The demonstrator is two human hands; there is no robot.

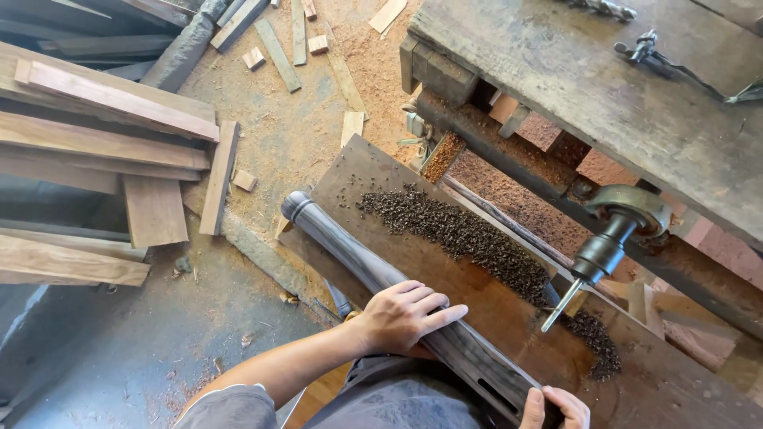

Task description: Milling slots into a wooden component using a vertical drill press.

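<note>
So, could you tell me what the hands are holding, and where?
A dark turned post: left hand lies flat on its middle, right hand grips its near end.

Centre frame, the left hand (401, 315) lies flat on a long dark turned wooden post (373, 274); the right hand (555, 407) grips its lower-right end.

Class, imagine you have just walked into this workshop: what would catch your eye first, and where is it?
First, the long dark turned wooden post lying slantwise on the brown board, with the left hand flat on its middle and the right hand gripping its near end. Next, the band of dark shavings strewn along the board beside it, leading to a drill bit in a black chuck. On the left, rough planks lie stacked on the sawdust-covered floor.
</note>
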